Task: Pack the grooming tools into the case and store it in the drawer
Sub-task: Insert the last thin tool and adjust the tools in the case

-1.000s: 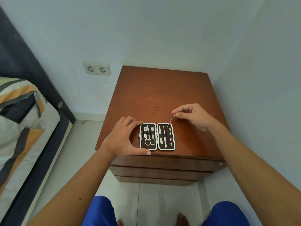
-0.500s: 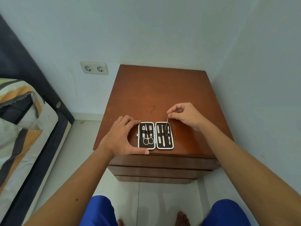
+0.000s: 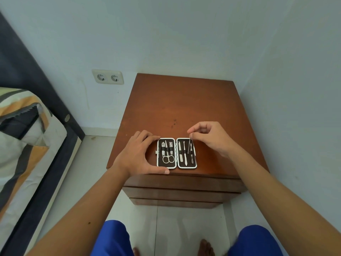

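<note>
An open grooming case (image 3: pixel 176 167) with a white rim and dark lining lies flat near the front edge of the wooden nightstand (image 3: pixel 182 104). Its left half holds scissors (image 3: pixel 167 157) and clippers under a strap; its right half holds several slim metal tools. My left hand (image 3: pixel 137 156) curls around the case's left side, thumb along the front edge. My right hand (image 3: pixel 210 136) pinches a thin metal pick (image 3: pixel 189 145) by its top end, its tip reaching down into the right half beside the other tools.
The nightstand's drawer fronts (image 3: pixel 180 183) below the top are closed. A bed with a striped cover (image 3: pixel 24 145) stands at the left. A double wall socket (image 3: pixel 108 77) sits on the wall behind. White walls close in at the back and right.
My right hand has brought the thin pick leftward and down over the case's right half, turning it more upright. My left hand has stayed on the case.
</note>
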Available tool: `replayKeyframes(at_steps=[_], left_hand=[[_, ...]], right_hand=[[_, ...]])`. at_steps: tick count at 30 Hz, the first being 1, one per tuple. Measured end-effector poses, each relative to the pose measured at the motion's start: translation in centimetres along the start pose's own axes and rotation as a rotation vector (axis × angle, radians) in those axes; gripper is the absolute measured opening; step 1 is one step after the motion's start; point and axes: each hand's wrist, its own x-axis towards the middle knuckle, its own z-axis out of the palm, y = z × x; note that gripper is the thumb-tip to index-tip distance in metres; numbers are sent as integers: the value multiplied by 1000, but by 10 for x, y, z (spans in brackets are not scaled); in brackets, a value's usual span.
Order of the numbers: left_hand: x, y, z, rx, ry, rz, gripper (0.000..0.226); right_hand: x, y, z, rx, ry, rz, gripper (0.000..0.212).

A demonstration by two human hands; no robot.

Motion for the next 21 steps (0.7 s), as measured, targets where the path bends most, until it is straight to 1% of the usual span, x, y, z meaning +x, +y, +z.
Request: replayKeyframes(at_steps=[2,10,15,21], left_hand=[[0,1,0,0,-1,-3,121],[0,0,0,7,-7,-11,121],[0,0,1,7,0,-9,122],[0,0,1,3,-4,-13,123]], right_hand=[[-8,7,3,-19,0,-22,10],[-15,26,11,-271,10,-85,10],[-23,24,12,-338,47,-127,14],[-31,29,10,-360,81,-217,20]])
